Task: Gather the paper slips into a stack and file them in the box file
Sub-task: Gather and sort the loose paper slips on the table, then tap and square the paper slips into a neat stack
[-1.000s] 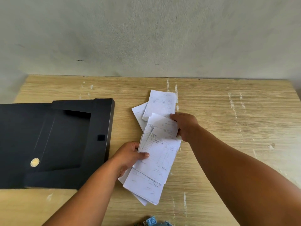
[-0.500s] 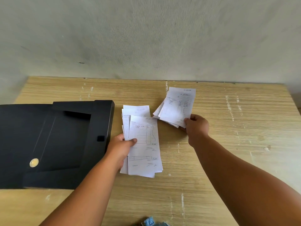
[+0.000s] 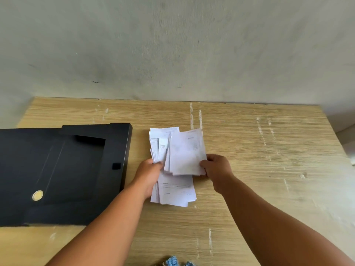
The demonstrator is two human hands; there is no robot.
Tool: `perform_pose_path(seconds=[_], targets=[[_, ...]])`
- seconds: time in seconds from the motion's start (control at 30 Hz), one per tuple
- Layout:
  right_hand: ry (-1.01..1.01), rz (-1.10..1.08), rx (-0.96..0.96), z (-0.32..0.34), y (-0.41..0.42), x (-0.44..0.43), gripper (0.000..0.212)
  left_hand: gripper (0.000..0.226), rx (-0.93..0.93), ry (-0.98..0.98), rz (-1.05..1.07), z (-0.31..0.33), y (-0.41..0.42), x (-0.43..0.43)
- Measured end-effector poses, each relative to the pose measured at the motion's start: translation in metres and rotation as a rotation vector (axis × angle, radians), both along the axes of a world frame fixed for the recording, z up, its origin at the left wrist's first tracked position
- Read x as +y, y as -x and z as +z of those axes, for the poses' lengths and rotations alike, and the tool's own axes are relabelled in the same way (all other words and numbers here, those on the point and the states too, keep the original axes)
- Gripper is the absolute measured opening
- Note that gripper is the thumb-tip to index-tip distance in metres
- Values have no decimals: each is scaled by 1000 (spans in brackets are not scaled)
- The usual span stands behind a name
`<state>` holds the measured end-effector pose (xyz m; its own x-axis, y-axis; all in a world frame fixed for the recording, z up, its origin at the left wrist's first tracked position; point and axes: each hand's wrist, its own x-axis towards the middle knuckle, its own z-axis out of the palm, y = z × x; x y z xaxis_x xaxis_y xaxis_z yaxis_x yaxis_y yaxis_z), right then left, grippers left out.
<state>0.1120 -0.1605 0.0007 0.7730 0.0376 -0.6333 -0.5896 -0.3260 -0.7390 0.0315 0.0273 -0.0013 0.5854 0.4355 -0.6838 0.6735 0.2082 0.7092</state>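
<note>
Hands [image 3: 184,169] gripping paper slips [image 3: 178,162], box file [image 3: 63,169] beside

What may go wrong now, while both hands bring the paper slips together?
The paper slips are fanned and uneven, so loose ones may slide out between the left hand and right hand. The box file lies beside them, seemingly not open, so filing may need a freed hand.

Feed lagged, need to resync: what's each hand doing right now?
Left hand: closed on the larger bundle of paper slips, near its left edge.
Right hand: closed on a smaller bundle of slips, laid over the first.
</note>
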Motion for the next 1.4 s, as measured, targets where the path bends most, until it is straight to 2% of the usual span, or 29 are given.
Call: perform_pose_path(seconds=[0.1, 0.2, 0.27, 0.37, 0.4, 0.47, 0.53, 0.6, 0.67, 0.77, 0.87, 1.17, 1.3, 1.4], targets=[[94, 152, -60, 1, 16, 7, 27, 24, -10, 70, 37, 2, -6, -8], [229, 291, -150, -1, 24, 14, 24, 20, -26, -1, -18, 1, -6, -15], [270, 268, -204, -1, 28, 17, 27, 26, -32, -50, -44, 1, -4, -17], [230, 94, -180, 4, 27, 16, 60, 25, -85, -25, -59, 9, -2, -17], [168, 68, -141, 7, 25, 15, 64, 24, -120, -11, -74, 11, -1, -17], [-24, 68, -72, 14, 21, 11, 54, 27, -215, 11, -105, 17, -2, -17], [-125, 116, -122, 23, 19, 10, 33, 30, -306, -16, -130, 24, -5, -18], [-58, 140, -264, 33, 17, 11, 21, 30, -380, -78, -125, 29, -8, -18], [25, 131, -399, 43, 15, 14, 17, 24, -435, -196, -117, 34, -13, -18], [38, 83, -543, 51, 15, 18, 8, 22, -503, -348, -113, 41, -20, -19], [72, 65, -616, 49, 19, 19, 12, 23, -534, -411, -96, 45, -21, -24], [172, 228, -624, 40, 34, 20, 24, 14, -466, -634, -117, 35, -12, -36], [153, 215, -660, 44, 34, 21, 23, 16, -488, -660, -80, 42, -15, -38], [106, 133, -659, 42, 33, 22, 23, 19, -540, -610, -56, 49, -17, -39]])
